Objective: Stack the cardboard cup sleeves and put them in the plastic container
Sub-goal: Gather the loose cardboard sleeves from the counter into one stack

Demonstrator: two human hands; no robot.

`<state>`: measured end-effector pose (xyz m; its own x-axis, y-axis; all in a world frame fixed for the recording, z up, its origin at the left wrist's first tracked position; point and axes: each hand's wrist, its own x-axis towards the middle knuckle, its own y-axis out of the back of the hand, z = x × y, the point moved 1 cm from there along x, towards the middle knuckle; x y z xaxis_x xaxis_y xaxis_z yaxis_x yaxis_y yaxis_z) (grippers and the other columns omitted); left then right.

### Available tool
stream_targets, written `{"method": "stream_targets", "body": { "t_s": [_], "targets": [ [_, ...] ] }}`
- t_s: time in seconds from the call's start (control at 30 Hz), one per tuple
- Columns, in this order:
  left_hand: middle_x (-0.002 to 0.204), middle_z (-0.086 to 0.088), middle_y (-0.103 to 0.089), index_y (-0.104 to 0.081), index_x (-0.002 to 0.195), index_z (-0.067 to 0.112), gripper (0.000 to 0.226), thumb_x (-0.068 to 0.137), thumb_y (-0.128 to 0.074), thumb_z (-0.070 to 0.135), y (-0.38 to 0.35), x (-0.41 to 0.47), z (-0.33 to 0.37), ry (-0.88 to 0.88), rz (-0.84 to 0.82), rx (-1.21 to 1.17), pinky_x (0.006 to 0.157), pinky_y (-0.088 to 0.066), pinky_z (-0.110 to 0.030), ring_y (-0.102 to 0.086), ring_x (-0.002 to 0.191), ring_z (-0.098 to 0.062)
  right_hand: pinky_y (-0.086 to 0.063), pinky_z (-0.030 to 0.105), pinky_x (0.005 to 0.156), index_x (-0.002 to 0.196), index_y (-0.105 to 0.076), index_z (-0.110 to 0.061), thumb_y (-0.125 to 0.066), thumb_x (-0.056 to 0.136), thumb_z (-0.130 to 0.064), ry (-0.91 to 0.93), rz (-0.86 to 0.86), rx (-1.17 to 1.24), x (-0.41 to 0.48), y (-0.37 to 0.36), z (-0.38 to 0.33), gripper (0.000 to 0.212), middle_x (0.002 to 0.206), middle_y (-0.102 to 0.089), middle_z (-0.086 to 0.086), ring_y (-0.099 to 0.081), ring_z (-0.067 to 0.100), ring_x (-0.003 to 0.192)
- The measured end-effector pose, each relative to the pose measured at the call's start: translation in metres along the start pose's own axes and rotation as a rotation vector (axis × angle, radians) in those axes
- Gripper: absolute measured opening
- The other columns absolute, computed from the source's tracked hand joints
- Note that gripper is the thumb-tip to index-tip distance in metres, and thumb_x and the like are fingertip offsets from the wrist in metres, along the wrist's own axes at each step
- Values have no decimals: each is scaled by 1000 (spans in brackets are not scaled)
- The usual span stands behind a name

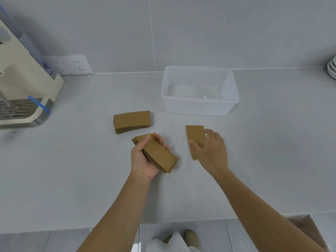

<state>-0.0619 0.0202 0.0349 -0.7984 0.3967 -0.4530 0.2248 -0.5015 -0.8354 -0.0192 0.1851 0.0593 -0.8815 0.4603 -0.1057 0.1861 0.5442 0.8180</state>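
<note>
My left hand point(143, 159) grips a small stack of flattened brown cardboard cup sleeves point(160, 155), held just above the grey counter. My right hand point(211, 150) rests on a single flat sleeve point(195, 137) lying on the counter, thumb and fingers spread over its near half. A thicker stack of sleeves point(131, 121) lies on the counter behind my left hand. The clear plastic container point(198, 108) stands open farther back, to the right of centre, with no sleeves in it.
A cream coffee machine point(23, 88) with a metal drip tray occupies the left edge. A white power strip point(71, 65) leans against the tiled wall. Stacked white plates point(331, 69) sit at the far right. The counter's front edge point(163, 223) runs near my body.
</note>
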Motion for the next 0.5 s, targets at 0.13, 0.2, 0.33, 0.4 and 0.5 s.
{"method": "stream_targets", "body": {
  "t_s": [0.13, 0.2, 0.33, 0.4, 0.5],
  "targets": [
    [81, -2, -66, -71, 66, 10, 10, 68, -67, 19, 4, -4, 4, -3, 11, -8, 83, -45, -38, -58, 79, -19, -21, 42, 110, 141, -20, -8, -55, 83, -50, -55, -32, -140, 0, -14, 11, 79, 148, -30, 11, -25, 28, 137],
    [82, -3, -66, -70, 71, 10, 10, 67, -68, 19, 5, -6, 6, -3, 15, -23, 84, -44, -38, -59, 80, -19, -21, 41, 111, 141, -19, -7, -54, 82, -53, -64, -45, -188, -3, -22, 15, 82, 149, -30, 11, -23, 28, 138],
    [85, -3, -66, -64, 85, 10, 23, 69, -69, 25, 9, -7, 7, -10, 29, -33, 83, -46, -38, -59, 80, -18, -24, 40, 109, 138, -24, -7, -50, 86, -47, -31, -45, -272, -10, -27, 14, 70, 145, -35, 10, -28, 27, 135],
    [87, -2, -66, -61, 95, 11, 37, 69, -71, 35, 9, -6, 6, 0, 39, -34, 83, -47, -37, -60, 81, -17, -27, 40, 106, 136, -26, -7, -48, 88, -39, -16, -60, -289, -12, -26, 12, 62, 142, -39, 9, -32, 27, 131],
    [89, -1, -65, -58, 102, 12, 54, 64, -73, 48, 8, -4, 3, 7, 55, -39, 83, -48, -37, -61, 82, -16, -30, 39, 101, 135, -27, -7, -49, 85, -29, -20, -116, -278, -11, -21, 8, 59, 136, -44, 9, -38, 28, 125]
  ]
}}
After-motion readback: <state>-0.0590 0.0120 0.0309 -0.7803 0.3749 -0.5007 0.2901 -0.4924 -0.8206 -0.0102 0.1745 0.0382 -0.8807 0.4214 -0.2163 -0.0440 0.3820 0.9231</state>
